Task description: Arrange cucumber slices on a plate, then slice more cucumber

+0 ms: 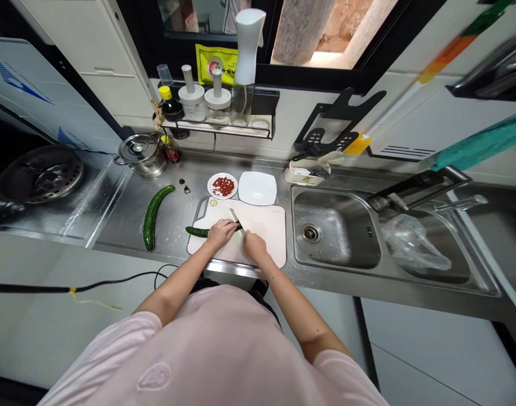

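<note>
My left hand (221,233) rests on a dark green cucumber piece (197,232) lying on a white cutting board (264,223), its fingers curled over the cucumber. My right hand (255,245) is shut on a kitchen knife (237,220), whose handle is hidden in my grip. The blade stands on the board right by my left fingertips. A whole bumpy cucumber (153,217) lies on the steel counter (173,194) left of the board. A thin cucumber slice (214,203) sits at the board's far corner.
Behind the board are a round plate of chopped red chili (223,186) and a square white plate (258,188). A steel pot (141,155) stands back left, by a gas burner (40,175). A steel sink (336,228) lies right, with a plastic bag (414,243) in its second basin.
</note>
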`<state>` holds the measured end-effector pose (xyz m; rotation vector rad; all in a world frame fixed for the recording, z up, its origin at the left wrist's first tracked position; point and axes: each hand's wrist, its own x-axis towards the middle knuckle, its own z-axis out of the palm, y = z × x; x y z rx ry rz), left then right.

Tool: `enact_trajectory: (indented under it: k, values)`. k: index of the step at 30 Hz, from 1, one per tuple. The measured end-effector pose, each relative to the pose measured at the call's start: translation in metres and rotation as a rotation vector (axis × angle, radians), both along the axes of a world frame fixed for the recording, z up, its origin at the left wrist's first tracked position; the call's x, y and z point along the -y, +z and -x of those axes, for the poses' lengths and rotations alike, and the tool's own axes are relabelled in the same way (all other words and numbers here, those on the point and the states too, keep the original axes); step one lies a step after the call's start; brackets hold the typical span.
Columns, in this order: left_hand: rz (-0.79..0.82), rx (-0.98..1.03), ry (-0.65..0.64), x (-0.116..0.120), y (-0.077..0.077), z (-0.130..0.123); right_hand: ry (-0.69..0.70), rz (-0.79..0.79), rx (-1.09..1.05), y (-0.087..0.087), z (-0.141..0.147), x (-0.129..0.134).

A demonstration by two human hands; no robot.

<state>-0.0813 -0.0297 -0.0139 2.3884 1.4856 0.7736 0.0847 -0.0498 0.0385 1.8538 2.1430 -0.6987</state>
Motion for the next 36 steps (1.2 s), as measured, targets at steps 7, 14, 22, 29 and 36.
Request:
enact_trajectory:
  k: [7, 14, 22, 29, 36]
  values:
    - [0.023, -0.007, 0.015, 0.001, -0.001, 0.0, 0.004, -0.015, -0.002, 0.001, 0.0, 0.002]
    - [0.02, -0.001, 0.015, 0.001, -0.004, 0.0, -0.019, 0.0, 0.023, 0.001, -0.006, 0.015]
    - [0.029, 0.009, 0.008, 0.002, 0.0, 0.0, -0.018, 0.057, 0.04, 0.005, -0.015, 0.028]
    - [0.024, 0.007, 0.019, 0.002, -0.001, -0.001, -0.029, 0.076, 0.037, 0.004, -0.02, 0.037]
    - [0.016, 0.019, 0.024, 0.002, -0.003, -0.001, -0.026, 0.066, 0.03, 0.001, -0.024, 0.044]
